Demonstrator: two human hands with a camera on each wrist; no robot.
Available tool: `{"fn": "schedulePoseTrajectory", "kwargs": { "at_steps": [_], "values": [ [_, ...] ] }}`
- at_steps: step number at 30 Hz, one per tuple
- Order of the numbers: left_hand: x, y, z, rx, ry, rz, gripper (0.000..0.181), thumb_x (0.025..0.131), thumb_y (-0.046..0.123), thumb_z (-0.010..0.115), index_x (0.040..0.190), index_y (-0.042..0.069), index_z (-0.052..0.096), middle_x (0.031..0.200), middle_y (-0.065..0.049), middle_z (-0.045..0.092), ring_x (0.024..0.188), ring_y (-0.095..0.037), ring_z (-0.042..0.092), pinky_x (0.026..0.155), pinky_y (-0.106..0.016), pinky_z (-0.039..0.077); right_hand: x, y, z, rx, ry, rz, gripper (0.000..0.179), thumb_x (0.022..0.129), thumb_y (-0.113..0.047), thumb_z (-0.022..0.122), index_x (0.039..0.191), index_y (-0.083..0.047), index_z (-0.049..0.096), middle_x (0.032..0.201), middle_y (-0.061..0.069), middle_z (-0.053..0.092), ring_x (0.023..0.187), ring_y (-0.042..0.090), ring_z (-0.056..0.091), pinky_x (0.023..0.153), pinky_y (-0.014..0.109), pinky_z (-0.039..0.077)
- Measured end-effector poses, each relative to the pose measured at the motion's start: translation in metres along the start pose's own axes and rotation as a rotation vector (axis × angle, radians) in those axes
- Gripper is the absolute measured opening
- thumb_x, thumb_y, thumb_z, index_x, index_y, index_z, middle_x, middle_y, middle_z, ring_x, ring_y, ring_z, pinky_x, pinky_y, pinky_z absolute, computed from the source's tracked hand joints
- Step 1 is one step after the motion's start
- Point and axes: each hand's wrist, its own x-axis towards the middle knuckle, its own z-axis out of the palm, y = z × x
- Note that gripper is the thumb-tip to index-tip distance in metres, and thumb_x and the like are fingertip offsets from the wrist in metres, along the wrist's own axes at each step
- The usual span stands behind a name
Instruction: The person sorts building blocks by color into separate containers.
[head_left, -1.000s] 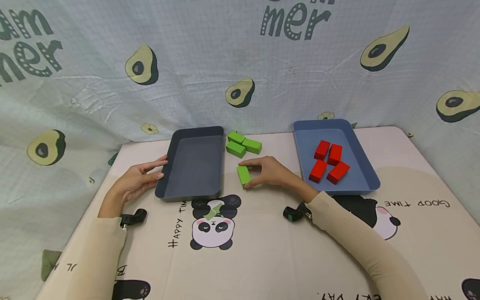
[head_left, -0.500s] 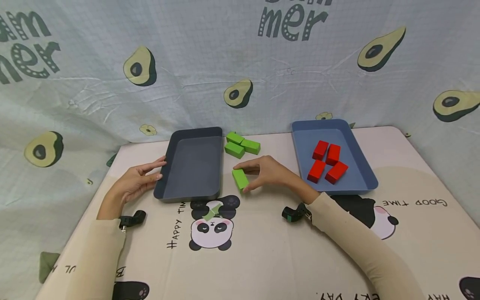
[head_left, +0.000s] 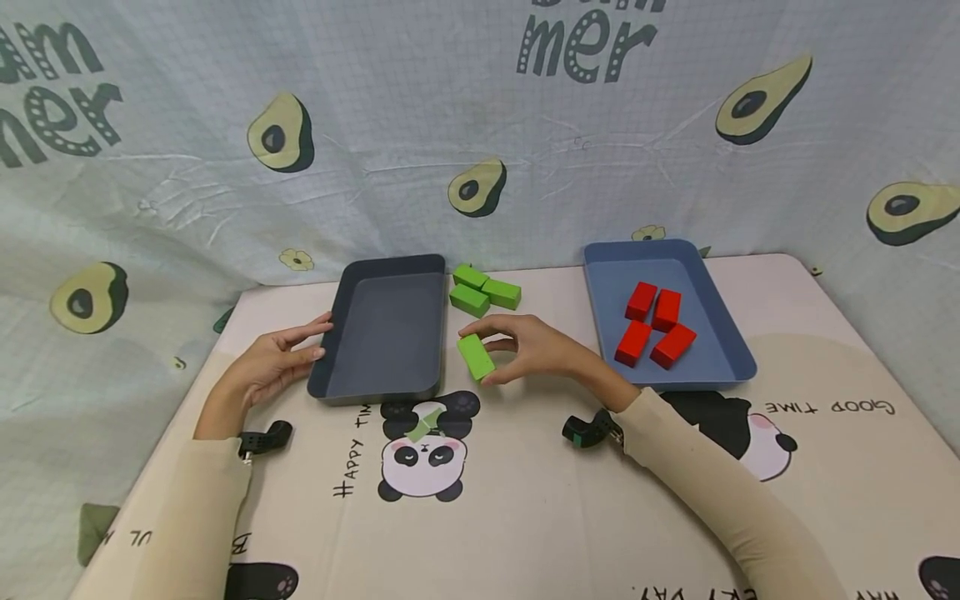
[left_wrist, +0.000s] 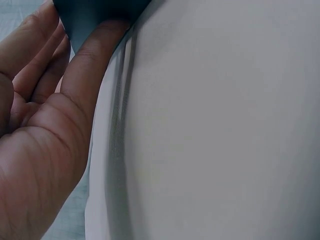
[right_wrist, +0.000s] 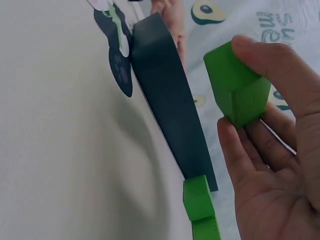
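My right hand (head_left: 525,350) pinches a green block (head_left: 476,357) between thumb and fingers, lifted a little off the mat just right of the dark grey tray (head_left: 386,329). In the right wrist view the same green block (right_wrist: 235,92) sits in my fingertips (right_wrist: 260,55), with the dark grey tray (right_wrist: 167,105) beyond it. My left hand (head_left: 279,360) rests with straight fingers against the tray's left rim; the left wrist view shows a finger (left_wrist: 92,70) touching the tray's corner (left_wrist: 90,20). Three more green blocks (head_left: 482,292) lie behind the held one.
A blue tray (head_left: 716,337) at the right holds several red blocks (head_left: 655,323). The mat (head_left: 525,500) has panda prints and lettering. An avocado-print cloth (head_left: 480,133) hangs behind the table. Small black wrist mounts (head_left: 588,429) sit on both sleeves.
My right hand has lifted the green block off the mat and carried it leftward, closer to the dark grey tray. The left hand has stayed at the tray's rim.
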Motion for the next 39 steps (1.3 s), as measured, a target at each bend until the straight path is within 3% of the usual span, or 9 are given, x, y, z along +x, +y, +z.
{"fn": "schedulePoseTrajectory", "kwargs": {
  "at_steps": [10, 18, 24, 32, 39],
  "values": [
    [0.001, -0.005, -0.004, 0.003, -0.018, 0.036, 0.057, 0.098, -0.007, 0.06, 0.152, 0.002, 0.043, 0.17, 0.001, 0.017, 0.123, 0.002, 0.056, 0.087, -0.021, 0.057, -0.002, -0.008, -0.003, 0.061, -0.025, -0.021, 0.07, 0.074, 0.0, 0.09, 0.138, -0.002, 0.061, 0.14, 0.009, 0.061, 0.131, 0.021, 0.057, 0.106, 0.032, 0.049],
    [0.0, -0.004, -0.002, 0.002, 0.008, 0.018, 0.061, 0.098, -0.006, 0.062, 0.154, -0.001, 0.038, 0.17, -0.001, 0.014, 0.122, 0.004, 0.055, 0.084, -0.018, 0.056, -0.002, -0.014, -0.003, 0.075, -0.051, -0.04, 0.072, 0.072, 0.0, 0.091, 0.138, 0.0, 0.061, 0.14, 0.012, 0.062, 0.131, 0.022, 0.057, 0.105, 0.034, 0.05],
    [-0.001, -0.003, -0.001, 0.009, -0.008, 0.022, 0.06, 0.098, -0.005, 0.062, 0.153, 0.0, 0.039, 0.17, -0.001, 0.014, 0.123, 0.004, 0.054, 0.088, -0.02, 0.056, 0.0, -0.017, -0.002, 0.07, -0.078, -0.042, 0.072, 0.072, -0.001, 0.091, 0.138, -0.001, 0.062, 0.14, 0.01, 0.062, 0.132, 0.02, 0.056, 0.106, 0.033, 0.05],
    [0.001, 0.0, 0.0, 0.064, -0.025, 0.042, 0.064, 0.098, -0.005, 0.061, 0.155, -0.005, 0.032, 0.17, -0.004, 0.013, 0.123, 0.005, 0.055, 0.094, -0.025, 0.055, 0.007, -0.021, 0.0, 0.072, -0.093, -0.079, 0.071, 0.073, -0.002, 0.091, 0.138, -0.001, 0.062, 0.141, 0.011, 0.062, 0.134, 0.02, 0.055, 0.107, 0.034, 0.049],
    [-0.004, -0.003, 0.0, 0.174, -0.002, 0.085, 0.064, 0.098, 0.002, 0.066, 0.153, -0.005, 0.036, 0.168, 0.0, 0.022, 0.122, 0.009, 0.055, 0.093, -0.023, 0.055, 0.014, -0.023, -0.001, 0.054, -0.104, -0.068, 0.07, 0.076, -0.006, 0.09, 0.139, -0.004, 0.062, 0.142, 0.008, 0.061, 0.135, 0.017, 0.053, 0.108, 0.034, 0.049]
  ]
}}
